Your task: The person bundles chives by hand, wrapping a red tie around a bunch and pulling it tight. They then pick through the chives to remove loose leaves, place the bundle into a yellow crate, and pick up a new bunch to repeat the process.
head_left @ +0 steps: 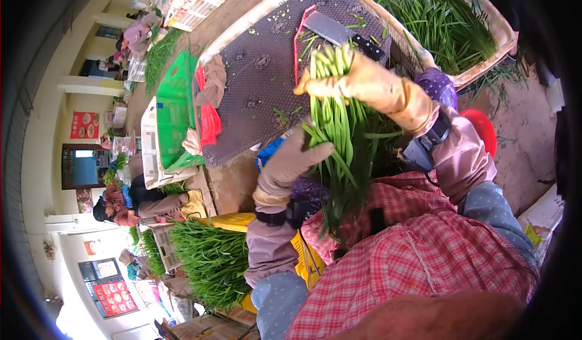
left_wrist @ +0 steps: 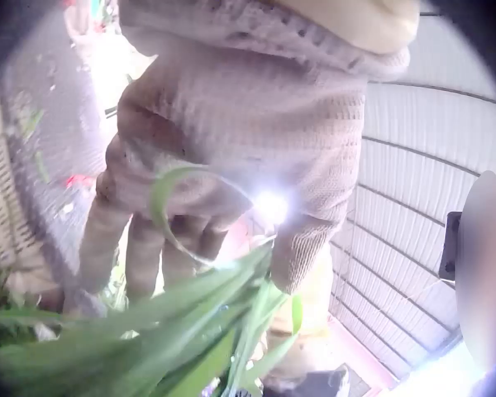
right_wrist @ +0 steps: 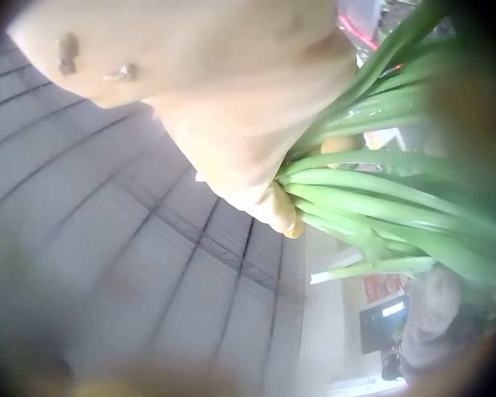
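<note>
My right hand (head_left: 370, 88), in a yellowish rubber glove, grips a bunch of leafy green stalks (head_left: 341, 131) near its pale cut ends. The leaves hang down toward my lap. My left hand (head_left: 290, 165), in a greyish knit glove, is beside the bunch with its thumb apart from its fingers and against the leaves. In the left wrist view, the fingers (left_wrist: 145, 256) reach down loosely and a leaf loops in front of the palm. Behind the bunch, a cleaver (head_left: 327, 27) with a black handle lies on the dark textured mat (head_left: 254, 91), next to a red strip (head_left: 296, 49).
Red ties (head_left: 210, 124) and a brown cloth (head_left: 212, 82) lie at the mat's left edge. A crate (head_left: 429, 58) of greens stands at the back right, a green-lined crate (head_left: 174, 106) at the left. More greens (head_left: 212, 261) are heaped low at left. Other people work farther off.
</note>
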Motion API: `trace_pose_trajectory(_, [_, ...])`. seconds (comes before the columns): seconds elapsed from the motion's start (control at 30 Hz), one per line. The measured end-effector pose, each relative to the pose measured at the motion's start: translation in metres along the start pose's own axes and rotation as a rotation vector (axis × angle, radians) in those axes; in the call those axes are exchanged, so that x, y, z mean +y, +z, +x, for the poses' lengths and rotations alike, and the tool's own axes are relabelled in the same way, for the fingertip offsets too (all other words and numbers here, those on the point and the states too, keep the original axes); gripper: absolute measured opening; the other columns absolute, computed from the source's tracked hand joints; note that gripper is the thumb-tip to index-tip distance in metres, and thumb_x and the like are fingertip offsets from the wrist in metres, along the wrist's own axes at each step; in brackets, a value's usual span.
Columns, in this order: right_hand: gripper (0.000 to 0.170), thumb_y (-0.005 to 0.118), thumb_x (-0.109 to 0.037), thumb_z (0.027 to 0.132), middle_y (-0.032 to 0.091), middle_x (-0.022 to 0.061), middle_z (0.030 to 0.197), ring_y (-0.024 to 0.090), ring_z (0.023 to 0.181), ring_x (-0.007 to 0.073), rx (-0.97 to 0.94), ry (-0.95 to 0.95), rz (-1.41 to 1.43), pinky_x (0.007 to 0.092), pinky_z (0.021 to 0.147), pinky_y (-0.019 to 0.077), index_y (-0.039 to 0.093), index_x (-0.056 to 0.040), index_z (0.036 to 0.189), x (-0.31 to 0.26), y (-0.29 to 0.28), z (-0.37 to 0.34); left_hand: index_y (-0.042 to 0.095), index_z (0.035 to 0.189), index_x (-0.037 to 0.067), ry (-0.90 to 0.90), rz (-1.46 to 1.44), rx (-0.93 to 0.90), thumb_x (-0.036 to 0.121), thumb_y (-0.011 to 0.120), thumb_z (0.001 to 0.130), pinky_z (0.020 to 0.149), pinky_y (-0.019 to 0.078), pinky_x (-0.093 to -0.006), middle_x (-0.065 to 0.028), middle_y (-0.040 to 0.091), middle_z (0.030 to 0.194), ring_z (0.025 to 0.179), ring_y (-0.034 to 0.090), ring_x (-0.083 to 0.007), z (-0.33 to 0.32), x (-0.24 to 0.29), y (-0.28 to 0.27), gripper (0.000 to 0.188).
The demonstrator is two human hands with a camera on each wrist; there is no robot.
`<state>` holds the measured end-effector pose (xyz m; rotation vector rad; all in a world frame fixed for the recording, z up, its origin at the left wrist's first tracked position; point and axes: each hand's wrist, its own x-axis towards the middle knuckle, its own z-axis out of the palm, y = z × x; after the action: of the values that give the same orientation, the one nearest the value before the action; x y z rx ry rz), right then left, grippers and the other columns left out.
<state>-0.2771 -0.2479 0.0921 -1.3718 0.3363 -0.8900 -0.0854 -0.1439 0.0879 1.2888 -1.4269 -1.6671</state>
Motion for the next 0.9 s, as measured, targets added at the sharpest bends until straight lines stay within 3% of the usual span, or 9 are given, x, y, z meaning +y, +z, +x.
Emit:
trace_pose_trajectory(0.1, [0.016, 0.071, -0.023, 0.085, 0.068, 0.0018, 0.081, 0.058, 0.071, 0.0083, 0.116, -0.027, -0.583, 0.0227, 0.066, 0.0467, 0.072, -0.0086, 0.093, -0.011, -0.009, 0.018, 0.036, 0.139, 0.0, 0.242, -0.097, 0.256, 0.007, 0.069, 0.082, 0.097, 0.0414, -0.0299, -0.0074, 0.055, 0.123, 0.112, 0.052, -0.0143, 0.009, 0.019, -0.016, 0.067])
trace_pose_trajectory(0.23, [0.038, 0.076, -0.043, 0.076, 0.062, 0.0049, 0.07, 0.056, 0.064, 0.015, 0.032, 0.076, -0.589, 0.0314, 0.062, 0.0457, 0.065, -0.0074, 0.083, -0.039, -0.007, 0.027, 0.035, 0.14, 0.0, 0.396, 0.009, 0.276, 0.003, 0.069, 0.08, 0.095, 0.0418, -0.0279, -0.0068, 0.055, 0.122, 0.111, 0.052, -0.0132, 0.025, 0.06, -0.009, 0.069])
trace_pose_trajectory(0.33, [0.04, 0.076, -0.045, 0.076, 0.064, 0.0074, 0.072, 0.058, 0.065, 0.017, 0.028, -0.102, -0.538, 0.0324, 0.063, 0.0467, 0.067, -0.0082, 0.086, -0.05, -0.002, 0.043, 0.052, 0.122, 0.002, 0.563, 0.133, 0.309, 0.002, 0.064, 0.081, 0.084, 0.0463, -0.0253, -0.0054, 0.061, 0.104, 0.093, 0.058, -0.0101, 0.036, 0.081, 0.014, 0.042])
trace_pose_trajectory(0.5, [0.04, 0.076, -0.042, 0.078, 0.064, 0.0052, 0.072, 0.058, 0.068, 0.0108, 0.033, -0.302, -0.586, 0.0295, 0.064, 0.0477, 0.067, -0.0044, 0.088, -0.087, -0.006, 0.051, 0.057, 0.105, 0.007, 0.183, -0.12, 0.313, 0.008, 0.063, 0.078, 0.048, 0.0346, -0.0205, -0.002, 0.062, 0.082, 0.062, 0.055, -0.0065, 0.041, 0.039, -0.001, 0.027])
trace_pose_trajectory(0.63, [0.015, 0.06, -0.021, 0.092, 0.054, -0.0002, 0.069, 0.051, 0.059, 0.0091, 0.022, -0.498, -0.564, 0.0247, 0.054, 0.0434, 0.063, -0.0068, 0.096, -0.138, -0.018, 0.041, 0.052, 0.126, 0.003, -0.101, 0.911, -0.065, 0.015, 0.068, 0.075, 0.078, 0.0508, -0.037, -0.0161, 0.064, 0.105, 0.096, 0.063, -0.0275, 0.039, -0.036, -0.015, 0.054])
trace_pose_trajectory(0.7, [0.015, 0.058, -0.021, 0.095, 0.057, -0.0004, 0.076, 0.051, 0.064, 0.008, 0.061, -0.311, -0.694, 0.0232, 0.055, 0.0424, 0.061, -0.008, 0.101, -0.141, -0.031, 0.043, 0.05, 0.127, 0.002, -0.027, 1.001, -0.059, 0.017, 0.068, 0.076, 0.085, 0.0484, -0.038, -0.019, 0.062, 0.113, 0.105, 0.06, -0.0287, 0.02, -0.037, -0.036, 0.057])
trace_pose_trajectory(0.73, [0.014, 0.058, -0.02, 0.095, 0.057, 0.0006, 0.079, 0.053, 0.067, 0.0087, -0.074, -0.145, -0.616, 0.0228, 0.057, 0.0437, 0.06, -0.0083, 0.103, -0.143, -0.032, 0.042, 0.048, 0.129, 0.001, 0.049, 1.087, -0.042, 0.018, 0.069, 0.077, 0.093, 0.046, -0.0389, -0.0218, 0.059, 0.122, 0.115, 0.057, -0.0298, 0.011, -0.034, -0.05, 0.059])
trace_pose_trajectory(0.83, [0.028, 0.066, -0.024, 0.089, 0.068, 0.0028, 0.088, 0.06, 0.077, 0.0103, -0.04, -0.429, -0.683, 0.0284, 0.071, 0.0503, 0.064, -0.0025, 0.106, -0.108, -0.022, 0.055, 0.041, 0.136, -0.002, 0.136, 0.99, 0.231, 0.018, 0.072, 0.075, 0.103, 0.0386, -0.0352, -0.0215, 0.05, 0.134, 0.122, 0.051, -0.0311, -0.002, 0.005, -0.066, 0.071])
trace_pose_trajectory(0.9, [0.025, 0.063, -0.023, 0.09, 0.069, 0.006, 0.093, 0.061, 0.081, 0.012, -0.024, -0.389, -0.619, 0.0282, 0.074, 0.05, 0.066, -0.0046, 0.106, -0.095, 0.0, 0.055, 0.038, 0.138, 0.0, 0.451, 0.883, 0.481, 0.013, 0.076, 0.072, 0.102, 0.0398, -0.0344, -0.0187, 0.05, 0.134, 0.12, 0.051, -0.0267, -0.001, 0.038, -0.037, 0.077])
